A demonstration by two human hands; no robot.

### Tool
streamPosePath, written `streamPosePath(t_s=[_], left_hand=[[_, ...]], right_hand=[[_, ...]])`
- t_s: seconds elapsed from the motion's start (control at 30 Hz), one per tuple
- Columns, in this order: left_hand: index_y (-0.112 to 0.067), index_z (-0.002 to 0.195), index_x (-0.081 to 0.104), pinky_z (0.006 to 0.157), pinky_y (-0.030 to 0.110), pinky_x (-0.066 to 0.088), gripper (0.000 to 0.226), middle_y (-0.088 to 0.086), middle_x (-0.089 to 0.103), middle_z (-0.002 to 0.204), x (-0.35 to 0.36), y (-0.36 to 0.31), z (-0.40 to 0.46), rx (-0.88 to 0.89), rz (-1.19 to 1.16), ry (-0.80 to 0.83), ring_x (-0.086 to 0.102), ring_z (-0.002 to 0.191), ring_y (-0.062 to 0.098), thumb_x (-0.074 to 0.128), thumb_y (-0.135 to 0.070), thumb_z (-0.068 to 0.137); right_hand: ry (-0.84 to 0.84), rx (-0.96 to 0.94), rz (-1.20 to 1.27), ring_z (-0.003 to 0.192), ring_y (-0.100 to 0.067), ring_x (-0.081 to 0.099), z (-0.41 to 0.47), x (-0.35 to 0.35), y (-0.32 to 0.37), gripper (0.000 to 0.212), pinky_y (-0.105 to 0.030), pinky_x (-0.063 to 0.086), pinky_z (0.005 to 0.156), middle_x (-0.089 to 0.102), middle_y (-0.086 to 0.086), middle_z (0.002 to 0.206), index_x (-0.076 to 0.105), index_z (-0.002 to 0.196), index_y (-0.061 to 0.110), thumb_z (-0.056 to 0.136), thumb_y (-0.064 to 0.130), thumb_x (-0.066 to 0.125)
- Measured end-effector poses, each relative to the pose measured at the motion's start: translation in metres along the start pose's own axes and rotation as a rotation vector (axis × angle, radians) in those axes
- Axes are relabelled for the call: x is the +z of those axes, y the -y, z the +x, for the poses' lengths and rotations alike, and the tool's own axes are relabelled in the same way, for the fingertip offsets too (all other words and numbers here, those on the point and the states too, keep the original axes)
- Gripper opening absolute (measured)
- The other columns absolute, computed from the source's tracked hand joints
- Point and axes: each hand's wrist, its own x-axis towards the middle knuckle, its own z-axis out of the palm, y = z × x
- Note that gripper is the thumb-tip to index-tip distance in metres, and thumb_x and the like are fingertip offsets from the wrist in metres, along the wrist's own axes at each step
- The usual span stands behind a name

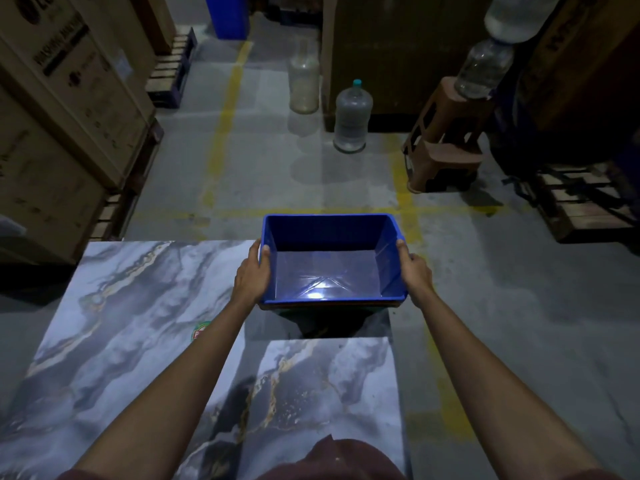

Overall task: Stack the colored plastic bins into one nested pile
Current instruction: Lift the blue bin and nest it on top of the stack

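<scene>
A blue plastic bin [329, 261] sits on top of a nested pile at the far right end of the marble-patterned table [131, 327]. Thin rims of other bins, orange and green [332, 307], show just under its near edge. My left hand [252, 271] grips the bin's left rim with the thumb over the edge. On the opposite rim my right hand [414, 268] holds on the same way. The inside of the blue bin holds nothing.
A second marble slab [329, 393] lies near me. On the concrete floor beyond stand large water jugs [351, 117], a brown plastic stool [446, 140], wooden pallets [585, 202] at right, and stacked cardboard boxes [62, 116] at left.
</scene>
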Motion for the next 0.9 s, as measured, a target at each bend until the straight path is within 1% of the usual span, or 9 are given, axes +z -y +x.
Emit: streamPosePath(t_s=[0.07,0.13,0.27,0.33,0.53,0.6,0.7,0.8,0.9], left_hand=[[-0.025,0.144,0.055,0.106,0.056,0.049,0.078,0.015,0.063,0.142,-0.002,-0.005,0.008,-0.077,-0.023,0.047,0.061,0.124,0.041,0.015,-0.077,0.100],[-0.023,0.132,0.064,0.102,0.054,0.053,0.085,0.014,0.068,0.132,-0.003,-0.009,0.014,-0.134,-0.066,0.104,0.065,0.114,0.038,0.012,-0.081,0.098],[-0.027,0.122,0.069,0.100,0.056,0.056,0.116,0.012,0.073,0.121,0.004,0.006,0.049,-0.204,-0.179,0.127,0.070,0.105,0.037,0.007,-0.108,0.066],[-0.027,0.122,0.067,0.099,0.056,0.056,0.123,0.012,0.073,0.120,0.011,0.019,0.065,-0.220,-0.169,0.125,0.070,0.104,0.038,0.008,-0.113,0.057],[-0.022,0.130,0.062,0.099,0.056,0.055,0.127,0.011,0.070,0.121,0.022,0.038,0.080,-0.312,-0.252,0.129,0.068,0.108,0.038,0.019,-0.114,0.054],[-0.026,0.126,0.068,0.098,0.058,0.056,0.124,0.011,0.074,0.121,0.028,0.051,0.094,-0.327,-0.255,0.157,0.071,0.105,0.038,0.021,-0.115,0.053],[-0.032,0.119,0.073,0.098,0.058,0.057,0.116,0.008,0.077,0.115,0.033,0.061,0.104,-0.309,-0.273,0.171,0.073,0.103,0.036,0.022,-0.115,0.055],[-0.035,0.112,0.074,0.097,0.057,0.056,0.110,0.006,0.077,0.110,0.020,0.033,0.075,-0.294,-0.275,0.159,0.073,0.102,0.035,0.020,-0.114,0.058],[-0.031,0.111,0.072,0.095,0.054,0.057,0.106,0.006,0.075,0.107,0.007,0.006,0.049,-0.294,-0.240,0.130,0.071,0.098,0.033,0.017,-0.109,0.066]], right_hand=[[0.059,0.083,0.069,0.080,-0.027,0.063,0.004,-0.001,0.004,0.073,-0.042,0.053,0.077,0.065,-0.003,0.085,0.069,0.096,0.010,0.096,0.077,0.041],[0.110,0.147,0.137,0.085,-0.028,0.069,0.008,0.000,0.007,0.074,-0.046,0.060,0.085,0.070,-0.006,0.093,0.070,0.101,0.015,0.091,0.082,0.041],[0.130,0.180,0.197,0.093,-0.031,0.073,0.026,0.006,0.002,0.109,-0.050,0.062,0.087,0.075,-0.009,0.106,0.073,0.108,0.019,0.060,0.109,0.034],[0.120,0.196,0.202,0.094,-0.032,0.071,0.025,0.008,0.004,0.110,-0.047,0.061,0.084,0.073,-0.011,0.108,0.073,0.111,0.017,0.061,0.108,0.036],[0.080,0.220,0.208,0.095,-0.032,0.068,0.018,0.011,0.010,0.101,-0.050,0.059,0.090,0.071,-0.011,0.110,0.070,0.107,0.015,0.063,0.103,0.045],[0.065,0.217,0.177,0.095,-0.032,0.064,0.011,0.010,0.018,0.095,-0.047,0.055,0.084,0.067,-0.011,0.108,0.066,0.105,0.011,0.073,0.098,0.044],[0.024,0.174,0.108,0.095,-0.033,0.055,0.013,0.010,0.018,0.079,-0.040,0.042,0.080,0.056,-0.012,0.107,0.058,0.103,0.014,0.086,0.089,0.042],[-0.001,0.147,0.103,0.098,-0.032,0.056,0.021,0.010,0.012,0.081,-0.039,0.042,0.082,0.060,-0.012,0.110,0.062,0.100,0.015,0.082,0.092,0.043],[-0.007,0.147,0.113,0.095,-0.032,0.057,0.023,0.013,0.010,0.078,-0.040,0.044,0.082,0.060,-0.011,0.104,0.063,0.097,0.015,0.084,0.089,0.046]])
